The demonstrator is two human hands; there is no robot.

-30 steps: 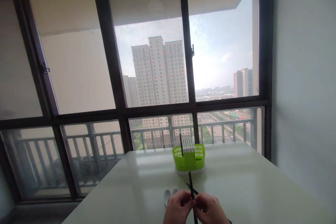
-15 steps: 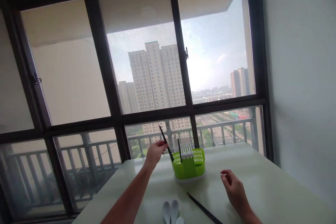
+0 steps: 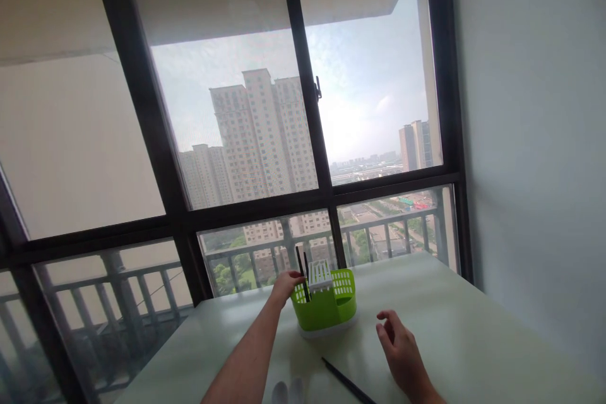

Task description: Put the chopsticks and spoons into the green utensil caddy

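Observation:
A lime-green cutlery holder (image 3: 326,312) with a white insert stands on the pale table (image 3: 473,341) near the window. My left hand (image 3: 287,283) is stretched out to its left rim, with the fingers pinched on a black chopstick (image 3: 300,267) that stands in the left compartment. A second black chopstick (image 3: 307,270) stands right beside it. My right hand (image 3: 396,346) hovers open over the table to the right of the holder and holds nothing. Another black chopstick (image 3: 345,382) lies flat on the table, just left of that hand.
Two white spoons (image 3: 286,392) lie at the near table edge, partly cut off. A large dark-framed window (image 3: 307,139) with a balcony railing runs behind the table. A plain wall (image 3: 534,139) closes off the right side.
My hands parted from the pair of chopsticks. The left hand carried one chopstick to the holder and lowered it into the left compartment. The right hand opened and the other chopstick lies on the table.

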